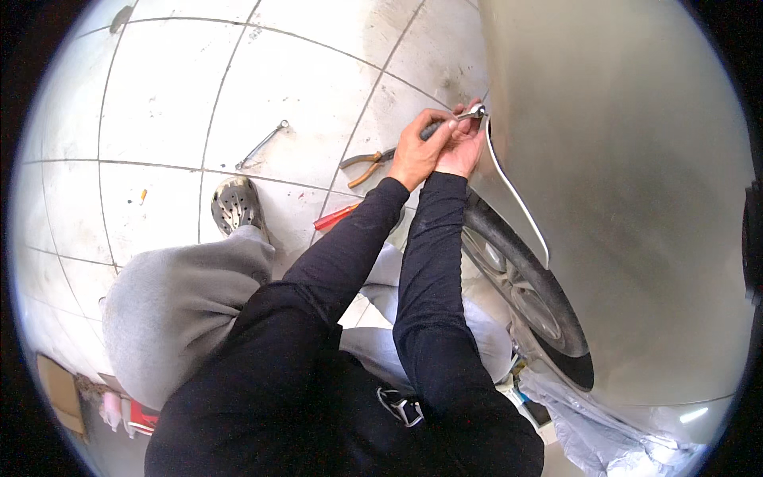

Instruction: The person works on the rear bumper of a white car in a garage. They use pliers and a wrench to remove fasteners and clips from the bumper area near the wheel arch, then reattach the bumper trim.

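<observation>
My left hand is closed round the dark handle of what looks like a ratchet wrench. Its shiny metal head points to the right, at the edge of a grey-beige car body panel. Beside it, my right hand is turned palm up, its fingers curled at the tool's head; the fingertips are partly hidden. A pale strip runs along the wheel arch from the tool's head down over the wheel. Pliers with orange-and-black handles lie on the floor left of my left hand.
A combination wrench lies on the white tiled floor to the left. A red-handled tool is by my left forearm. My shoe stands nearby. Crumpled plastic sheeting and a cardboard box are at the lower sides.
</observation>
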`<action>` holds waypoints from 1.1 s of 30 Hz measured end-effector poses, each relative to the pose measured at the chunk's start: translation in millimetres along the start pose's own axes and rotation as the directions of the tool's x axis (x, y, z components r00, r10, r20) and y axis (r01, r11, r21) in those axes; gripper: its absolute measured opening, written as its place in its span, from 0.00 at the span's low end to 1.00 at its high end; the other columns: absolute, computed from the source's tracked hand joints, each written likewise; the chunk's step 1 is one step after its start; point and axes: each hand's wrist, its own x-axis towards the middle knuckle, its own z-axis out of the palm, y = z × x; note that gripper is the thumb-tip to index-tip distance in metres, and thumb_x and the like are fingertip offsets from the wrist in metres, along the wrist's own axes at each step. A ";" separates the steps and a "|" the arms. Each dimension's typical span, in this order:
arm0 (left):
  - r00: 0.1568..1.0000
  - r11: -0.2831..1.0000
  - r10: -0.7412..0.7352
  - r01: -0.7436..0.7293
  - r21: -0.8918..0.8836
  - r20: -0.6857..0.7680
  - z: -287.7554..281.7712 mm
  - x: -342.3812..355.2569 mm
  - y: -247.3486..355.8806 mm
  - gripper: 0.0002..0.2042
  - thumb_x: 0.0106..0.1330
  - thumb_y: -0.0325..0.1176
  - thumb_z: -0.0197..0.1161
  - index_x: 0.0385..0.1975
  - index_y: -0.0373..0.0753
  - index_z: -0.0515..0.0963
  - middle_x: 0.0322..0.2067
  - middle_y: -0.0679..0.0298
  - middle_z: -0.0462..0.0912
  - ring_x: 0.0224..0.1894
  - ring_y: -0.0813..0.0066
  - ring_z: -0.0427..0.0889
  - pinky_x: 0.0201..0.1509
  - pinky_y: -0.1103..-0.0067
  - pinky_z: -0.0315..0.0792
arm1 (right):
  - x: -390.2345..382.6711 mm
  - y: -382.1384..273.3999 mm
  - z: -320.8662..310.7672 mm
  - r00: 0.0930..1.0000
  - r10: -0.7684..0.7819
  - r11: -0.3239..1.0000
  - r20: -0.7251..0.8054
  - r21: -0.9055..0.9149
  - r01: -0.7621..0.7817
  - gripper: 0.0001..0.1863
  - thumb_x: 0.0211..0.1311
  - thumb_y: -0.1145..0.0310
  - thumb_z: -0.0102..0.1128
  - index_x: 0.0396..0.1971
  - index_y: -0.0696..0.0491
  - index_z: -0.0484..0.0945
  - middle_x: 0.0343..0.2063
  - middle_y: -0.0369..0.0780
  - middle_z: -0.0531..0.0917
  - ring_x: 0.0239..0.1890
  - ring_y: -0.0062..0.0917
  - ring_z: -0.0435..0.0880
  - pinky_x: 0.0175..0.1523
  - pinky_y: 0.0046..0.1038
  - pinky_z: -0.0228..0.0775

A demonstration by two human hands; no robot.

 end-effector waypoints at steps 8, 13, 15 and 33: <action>0.989 0.776 0.035 -0.118 0.620 0.145 13.7 177.7 11.6 0.21 0.61 0.47 0.62 0.31 0.29 0.82 0.27 0.45 0.84 0.30 0.52 0.84 0.38 0.66 0.77 | -27.0 24.1 68.9 0.996 0.060 0.989 -0.059 0.140 -0.051 0.18 0.68 0.53 0.56 0.52 0.44 0.76 0.50 0.29 0.82 0.52 0.24 0.77 0.62 0.37 0.68; 0.986 0.984 -0.164 0.164 0.071 -0.008 -2.4 32.4 -3.5 0.14 0.63 0.40 0.65 0.32 0.32 0.81 0.25 0.56 0.83 0.31 0.69 0.83 0.39 0.71 0.76 | -9.5 8.5 30.8 0.981 0.087 0.985 -0.172 0.161 -0.060 0.16 0.68 0.52 0.56 0.47 0.45 0.79 0.48 0.31 0.84 0.44 0.23 0.79 0.54 0.30 0.74; 0.999 0.993 0.008 -0.003 0.120 -0.042 -7.5 10.1 -10.2 0.13 0.63 0.39 0.67 0.31 0.32 0.81 0.25 0.58 0.83 0.32 0.72 0.82 0.38 0.72 0.76 | -12.9 8.3 20.4 0.996 0.061 0.997 -0.068 0.054 -0.058 0.15 0.68 0.51 0.56 0.46 0.44 0.79 0.48 0.30 0.84 0.44 0.23 0.79 0.53 0.30 0.74; 0.977 0.977 -0.214 0.214 0.017 0.000 26.4 76.2 15.7 0.15 0.68 0.41 0.59 0.29 0.35 0.84 0.25 0.58 0.86 0.28 0.75 0.83 0.32 0.73 0.75 | -23.7 6.2 36.9 0.996 0.030 0.998 -0.087 0.054 -0.025 0.24 0.70 0.48 0.50 0.60 0.44 0.69 0.60 0.30 0.74 0.66 0.27 0.63 0.69 0.42 0.54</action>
